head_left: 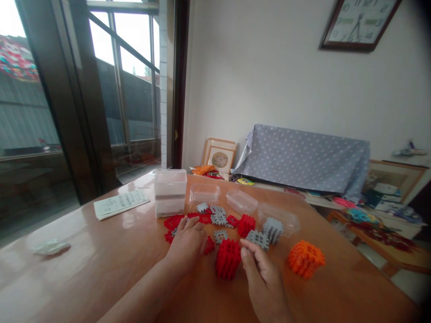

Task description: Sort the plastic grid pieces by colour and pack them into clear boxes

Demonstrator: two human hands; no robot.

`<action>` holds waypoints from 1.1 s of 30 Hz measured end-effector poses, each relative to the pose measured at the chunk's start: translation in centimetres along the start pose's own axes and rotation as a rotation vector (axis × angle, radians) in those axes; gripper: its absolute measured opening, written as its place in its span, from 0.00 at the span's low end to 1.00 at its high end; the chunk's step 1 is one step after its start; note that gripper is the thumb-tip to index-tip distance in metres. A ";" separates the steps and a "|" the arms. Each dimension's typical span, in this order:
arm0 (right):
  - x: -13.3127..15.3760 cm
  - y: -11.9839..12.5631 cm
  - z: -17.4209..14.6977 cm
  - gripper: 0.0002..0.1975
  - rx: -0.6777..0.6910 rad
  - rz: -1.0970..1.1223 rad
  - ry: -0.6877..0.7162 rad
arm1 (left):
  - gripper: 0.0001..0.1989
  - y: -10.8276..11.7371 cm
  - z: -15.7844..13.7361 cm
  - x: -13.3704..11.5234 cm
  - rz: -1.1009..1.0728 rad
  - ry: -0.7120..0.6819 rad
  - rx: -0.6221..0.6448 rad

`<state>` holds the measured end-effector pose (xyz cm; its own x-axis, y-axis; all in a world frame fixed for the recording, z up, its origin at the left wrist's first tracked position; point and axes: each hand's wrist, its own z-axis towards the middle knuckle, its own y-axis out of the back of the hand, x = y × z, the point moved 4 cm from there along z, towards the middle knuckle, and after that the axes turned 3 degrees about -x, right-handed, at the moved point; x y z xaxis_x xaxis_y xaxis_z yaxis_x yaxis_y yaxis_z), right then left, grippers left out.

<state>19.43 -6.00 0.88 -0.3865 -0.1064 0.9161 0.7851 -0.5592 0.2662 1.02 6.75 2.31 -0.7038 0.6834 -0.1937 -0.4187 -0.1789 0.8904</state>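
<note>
My left hand [189, 237] lies palm down over a spread of red interlocking plastic pieces [173, 221], its fingers stretched out. Grey pieces of the same toothed, square kind [218, 215] lie just beyond it. My right hand [264, 280] is beside a tall red stack [228, 259] of these pieces, thumb and forefinger tips close together. What they hold, if anything, I cannot make out. Behind that hand are a grey stack lying tilted [257, 239], another grey stack [272, 229] and a smaller red stack [246, 225]. An orange stack [305, 259] stands to the right.
Several clear plastic tubs, one at the back [241, 202], line the table's far side. A white lidded box [170, 193] stands at the left, near folded paper with writing [121, 202]. A crumpled wrapper [50, 246] lies far left. Beyond the table is a dotted grey cloth [303, 157].
</note>
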 end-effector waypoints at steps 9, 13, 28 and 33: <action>0.3 0.0 -0.1 0.21 0.010 -0.003 -0.002 | 0.17 -1.6 -0.4 -0.1 0.036 0.047 0.077; 0.6 0.0 -0.1 0.20 0.014 0.009 0.003 | 0.15 -1.7 -0.2 -0.3 0.047 0.038 0.109; 1.1 0.1 -0.1 0.20 -0.029 0.002 0.049 | 0.18 1.6 0.6 0.7 -0.259 0.180 -0.189; 1.3 0.2 -0.1 0.20 -0.039 0.017 0.056 | 0.21 0.1 0.3 1.1 -0.992 0.448 -0.129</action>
<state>19.01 -6.36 2.09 -0.4006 -0.1610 0.9020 0.7728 -0.5883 0.2382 0.37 7.74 2.34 -0.1542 0.2497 -0.9560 -0.9528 0.2184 0.2108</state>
